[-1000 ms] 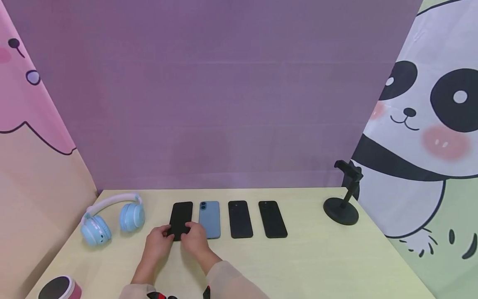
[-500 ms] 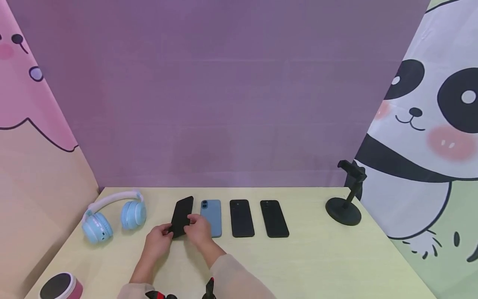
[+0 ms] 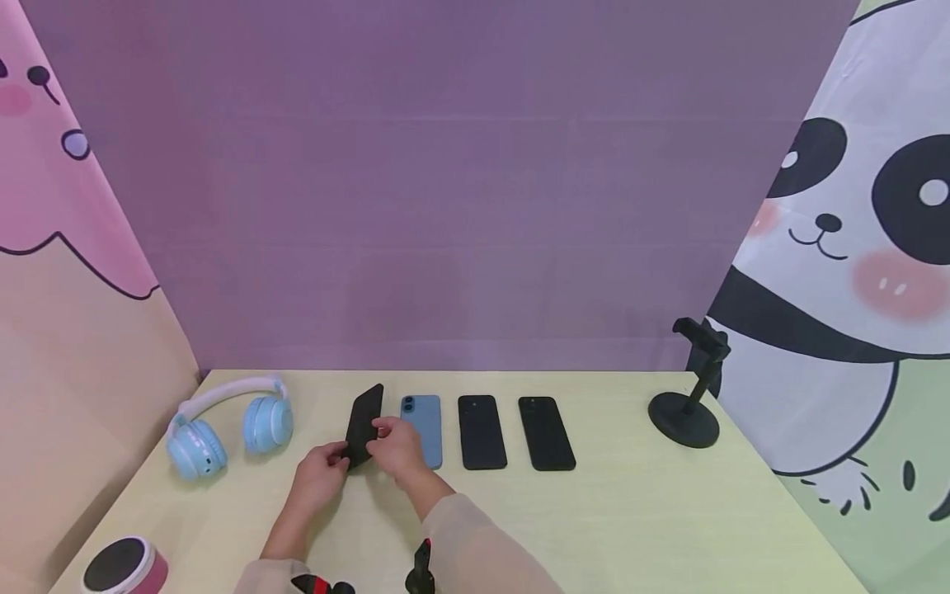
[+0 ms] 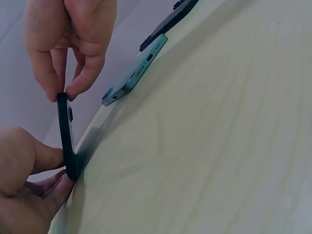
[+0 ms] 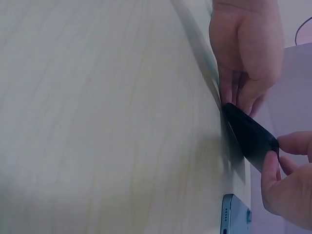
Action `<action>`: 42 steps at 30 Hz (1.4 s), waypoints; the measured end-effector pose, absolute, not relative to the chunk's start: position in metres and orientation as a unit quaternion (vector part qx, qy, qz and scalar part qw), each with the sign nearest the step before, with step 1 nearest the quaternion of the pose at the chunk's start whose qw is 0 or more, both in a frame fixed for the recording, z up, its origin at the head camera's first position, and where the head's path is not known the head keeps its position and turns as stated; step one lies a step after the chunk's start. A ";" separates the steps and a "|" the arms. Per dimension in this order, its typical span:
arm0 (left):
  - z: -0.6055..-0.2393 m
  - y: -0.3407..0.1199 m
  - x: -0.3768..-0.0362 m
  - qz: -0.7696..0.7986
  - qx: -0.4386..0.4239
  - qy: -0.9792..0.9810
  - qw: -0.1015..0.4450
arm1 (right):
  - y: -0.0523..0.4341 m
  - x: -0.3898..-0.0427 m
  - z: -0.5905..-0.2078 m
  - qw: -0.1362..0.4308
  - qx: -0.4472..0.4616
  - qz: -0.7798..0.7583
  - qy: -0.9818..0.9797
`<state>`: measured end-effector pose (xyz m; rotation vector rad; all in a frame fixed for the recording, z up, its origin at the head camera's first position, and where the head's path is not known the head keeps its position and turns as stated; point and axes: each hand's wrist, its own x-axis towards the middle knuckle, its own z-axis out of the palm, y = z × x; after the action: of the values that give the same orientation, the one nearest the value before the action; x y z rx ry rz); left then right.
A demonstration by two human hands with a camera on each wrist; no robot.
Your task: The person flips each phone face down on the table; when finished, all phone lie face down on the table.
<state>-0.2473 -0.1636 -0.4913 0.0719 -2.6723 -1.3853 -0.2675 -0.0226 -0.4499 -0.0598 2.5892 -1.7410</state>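
Phone (image 3: 364, 426), the black one at the left end of the row, is tipped up on its left long edge just beside the blue phone (image 3: 423, 429), its long axis running away from the person toward the purple wall (image 3: 460, 206), its broad face turned sideways rather than up. Nearest me, the left hand (image 3: 317, 478) has thumb and fingers curled against the lower edge where it meets the table (image 3: 631, 528), and the right hand (image 3: 398, 450) pinches the upper edge between thumb and fingertips (image 4: 73, 90), so both are closed on it. From the left wrist view it shows as a thin dark slab standing nearly upright, with side buttons on the edge. I'd judge it stiff, fairly light and smooth enough to slip, with glass that would not take a drop well, so the long edges are the sensible place to grip, as now. Farther along lie two more black phones (image 3: 482, 443) flat in the row, then a stand (image 3: 686, 412) at the right; blue headphones (image 3: 223, 425) sit to the left.
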 end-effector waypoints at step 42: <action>-0.485 -0.151 -0.252 -0.695 0.009 -0.718 0.033 | -0.022 -0.265 -0.450 0.056 -0.049 -0.700 0.710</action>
<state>-0.2521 -0.1513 -0.4854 0.0278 -2.2091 -2.1397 -0.2651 -0.0219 -0.4499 -0.1489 2.1548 -2.1236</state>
